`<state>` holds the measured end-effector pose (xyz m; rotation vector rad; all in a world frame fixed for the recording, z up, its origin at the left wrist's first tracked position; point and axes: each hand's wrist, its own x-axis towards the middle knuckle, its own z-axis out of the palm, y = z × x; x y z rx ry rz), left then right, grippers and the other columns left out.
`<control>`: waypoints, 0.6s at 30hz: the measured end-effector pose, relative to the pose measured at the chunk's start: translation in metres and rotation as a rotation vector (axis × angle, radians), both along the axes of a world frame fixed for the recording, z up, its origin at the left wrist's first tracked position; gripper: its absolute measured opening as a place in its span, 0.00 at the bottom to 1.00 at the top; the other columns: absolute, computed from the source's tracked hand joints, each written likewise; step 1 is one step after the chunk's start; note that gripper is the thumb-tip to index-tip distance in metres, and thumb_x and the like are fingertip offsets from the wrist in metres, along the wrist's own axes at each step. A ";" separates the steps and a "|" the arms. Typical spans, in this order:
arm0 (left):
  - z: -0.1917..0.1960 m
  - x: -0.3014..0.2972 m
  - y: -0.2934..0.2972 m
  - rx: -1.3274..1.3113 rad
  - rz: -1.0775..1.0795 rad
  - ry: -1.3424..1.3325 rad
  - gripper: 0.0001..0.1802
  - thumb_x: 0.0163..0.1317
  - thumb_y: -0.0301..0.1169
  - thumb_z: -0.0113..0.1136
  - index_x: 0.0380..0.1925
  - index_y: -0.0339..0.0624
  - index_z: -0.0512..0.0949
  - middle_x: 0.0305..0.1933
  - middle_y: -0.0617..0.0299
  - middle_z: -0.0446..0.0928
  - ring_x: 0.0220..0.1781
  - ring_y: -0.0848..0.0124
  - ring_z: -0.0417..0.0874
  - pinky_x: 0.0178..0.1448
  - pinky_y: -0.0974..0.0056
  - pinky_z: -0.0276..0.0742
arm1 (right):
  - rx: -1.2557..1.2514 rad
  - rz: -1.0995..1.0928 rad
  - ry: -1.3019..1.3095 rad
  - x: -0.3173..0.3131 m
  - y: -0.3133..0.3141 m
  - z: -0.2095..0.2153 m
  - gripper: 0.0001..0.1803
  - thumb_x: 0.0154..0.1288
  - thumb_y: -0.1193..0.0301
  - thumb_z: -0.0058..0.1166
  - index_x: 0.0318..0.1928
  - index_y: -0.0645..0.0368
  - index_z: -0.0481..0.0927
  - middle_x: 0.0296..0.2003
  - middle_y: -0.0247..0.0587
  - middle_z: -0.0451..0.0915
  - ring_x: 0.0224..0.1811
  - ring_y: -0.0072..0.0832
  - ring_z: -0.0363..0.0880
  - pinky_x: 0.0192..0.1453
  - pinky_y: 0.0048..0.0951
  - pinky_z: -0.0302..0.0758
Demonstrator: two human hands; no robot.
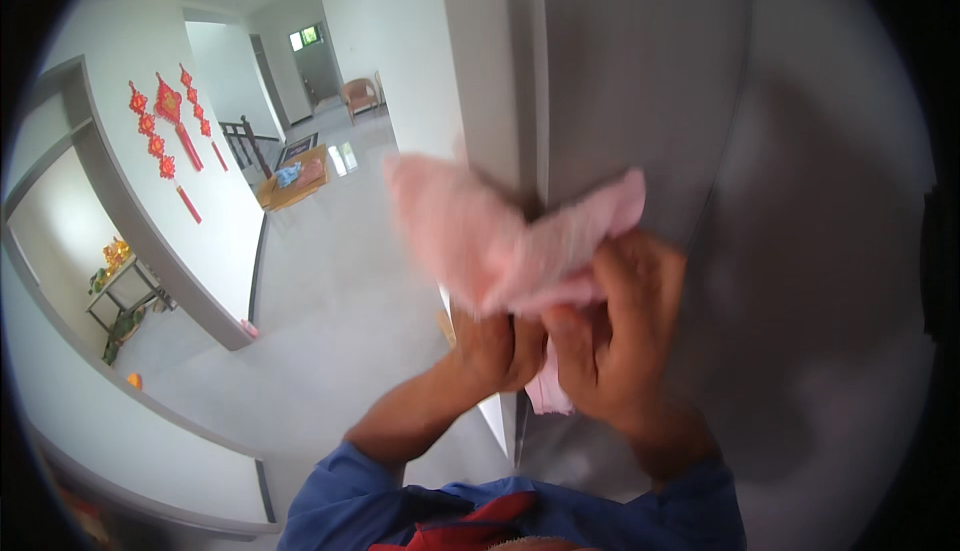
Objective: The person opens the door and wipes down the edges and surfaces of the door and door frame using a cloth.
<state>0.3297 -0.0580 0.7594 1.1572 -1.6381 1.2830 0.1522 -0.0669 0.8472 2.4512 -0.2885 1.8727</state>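
Right hand (635, 321) pinches a soft pale-pink cloth (475, 236) between thumb and bent fingers, gripping it toward its right end. The left hand (488, 351) sits just beside it, curled closed on the cloth's lower edge; its fingertips are hidden, so how firmly they grip cannot be told. The cloth is up in front of the chest, bunched and creased above both hands, with a short end drooping between the wrists. Its left part is blurred. Behind it stands a tall, smooth, dark-grey panel (650, 71) with a lighter vertical edge strip (541, 81); whether the cloth touches either is unclear.

The step in hand looks like gathering and turning the cloth into a thicker wad. Done well, that calls for one hand anchoring the bundle while the other tucks the loose left flap inward, fold over fold. The drooping end should be gathered in too, since it could slip free. A flat palm-side layer would probably give steadier, more even pressure than a crumpled knot.
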 end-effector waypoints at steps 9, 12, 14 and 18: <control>0.264 -0.031 -0.017 -0.320 -0.695 0.155 0.29 0.74 0.29 0.48 0.71 0.24 0.61 0.71 0.30 0.64 0.71 0.35 0.68 0.76 0.47 0.63 | -0.332 -0.149 -0.311 0.009 -0.007 0.185 0.23 0.71 0.66 0.56 0.62 0.63 0.77 0.51 0.58 0.77 0.51 0.54 0.78 0.55 0.46 0.76; 0.312 -0.048 -0.002 -0.163 -0.539 0.351 0.28 0.81 0.35 0.37 0.75 0.28 0.58 0.74 0.32 0.65 0.74 0.44 0.69 0.77 0.55 0.64 | -0.360 -0.244 -0.415 0.008 -0.016 0.236 0.20 0.71 0.60 0.54 0.57 0.57 0.81 0.45 0.55 0.79 0.45 0.58 0.81 0.52 0.52 0.77; 0.338 -0.064 0.008 -0.227 -0.676 0.249 0.28 0.81 0.36 0.39 0.75 0.33 0.59 0.69 0.36 0.71 0.73 0.45 0.71 0.75 0.55 0.66 | -0.399 -0.366 -0.446 0.004 -0.024 0.264 0.19 0.72 0.58 0.52 0.55 0.54 0.83 0.45 0.55 0.80 0.43 0.57 0.81 0.50 0.53 0.77; 0.367 -0.071 0.001 -0.409 -0.430 0.070 0.29 0.78 0.34 0.41 0.73 0.25 0.60 0.70 0.31 0.70 0.73 0.41 0.70 0.78 0.50 0.61 | -0.465 -0.409 -0.532 0.002 -0.044 0.289 0.18 0.75 0.57 0.47 0.53 0.53 0.82 0.44 0.57 0.79 0.45 0.59 0.81 0.52 0.56 0.77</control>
